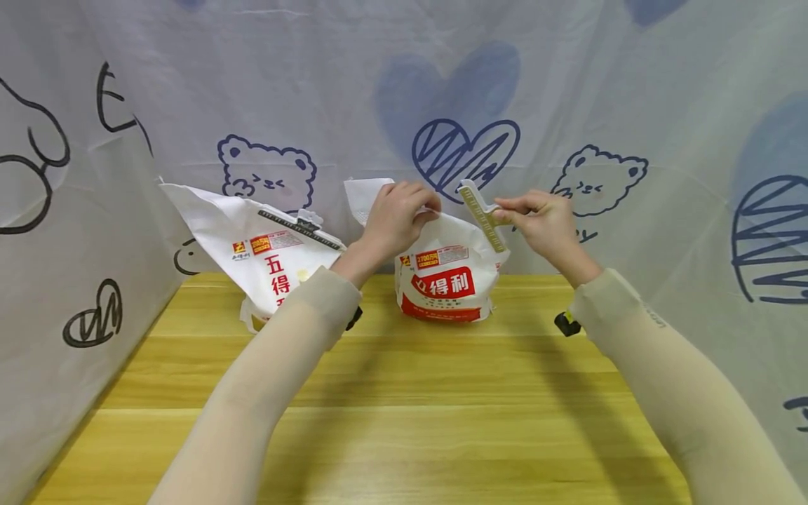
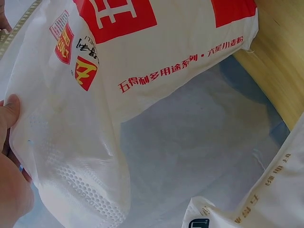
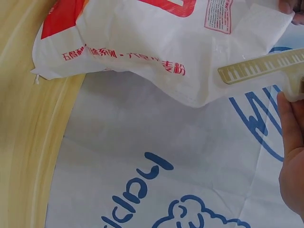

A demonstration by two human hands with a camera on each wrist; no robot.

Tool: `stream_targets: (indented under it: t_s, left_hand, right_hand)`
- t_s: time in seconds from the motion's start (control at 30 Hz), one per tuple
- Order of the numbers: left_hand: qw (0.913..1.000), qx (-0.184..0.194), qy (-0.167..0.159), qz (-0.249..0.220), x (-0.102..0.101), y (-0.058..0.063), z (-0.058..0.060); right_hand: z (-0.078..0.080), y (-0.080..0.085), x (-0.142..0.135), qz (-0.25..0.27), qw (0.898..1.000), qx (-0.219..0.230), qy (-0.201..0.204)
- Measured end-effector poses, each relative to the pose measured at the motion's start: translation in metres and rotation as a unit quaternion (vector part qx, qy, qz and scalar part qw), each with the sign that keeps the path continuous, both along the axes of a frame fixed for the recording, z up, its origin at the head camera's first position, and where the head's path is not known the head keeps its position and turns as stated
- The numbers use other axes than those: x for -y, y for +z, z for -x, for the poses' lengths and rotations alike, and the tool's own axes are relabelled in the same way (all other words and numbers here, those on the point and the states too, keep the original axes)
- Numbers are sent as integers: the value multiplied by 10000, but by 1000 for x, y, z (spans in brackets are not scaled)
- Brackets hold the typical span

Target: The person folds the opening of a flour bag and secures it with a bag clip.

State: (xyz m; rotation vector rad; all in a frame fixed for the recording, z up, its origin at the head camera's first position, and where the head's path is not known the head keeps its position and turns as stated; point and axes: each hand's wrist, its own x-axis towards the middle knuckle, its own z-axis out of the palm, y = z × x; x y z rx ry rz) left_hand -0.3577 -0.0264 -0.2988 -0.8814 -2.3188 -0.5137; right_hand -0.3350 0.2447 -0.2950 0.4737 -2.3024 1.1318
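Note:
A white flour bag (image 1: 451, 238) with red panels and lettering stands near the table's back edge. My left hand (image 1: 404, 214) pinches its top edge between thumb and fingers; in the left wrist view that hand (image 2: 14, 175) shows at the left border. By its handle, my right hand (image 1: 546, 223) pinches a long beige-and-white bag clip (image 1: 485, 217). The clip slants over the bag's upper right corner. Seen from the right wrist, the clip (image 3: 256, 69) lies along the bag's edge; whether it bites the bag I cannot tell.
At the left leans a second white flour bag (image 1: 252, 259) with a dark bag clip (image 1: 301, 229) across its top. My left forearm hides part of it. A printed curtain (image 1: 353, 91) hangs behind the wooden table (image 1: 442, 421).

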Motion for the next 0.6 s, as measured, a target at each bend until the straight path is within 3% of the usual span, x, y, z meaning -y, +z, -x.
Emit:
stream_targets:
  t_s: [0.6]
  left_hand:
    - [9999, -109, 21, -95, 0, -1, 2]
  right_hand:
    - [8, -8, 10, -528, 9978, 64, 407]
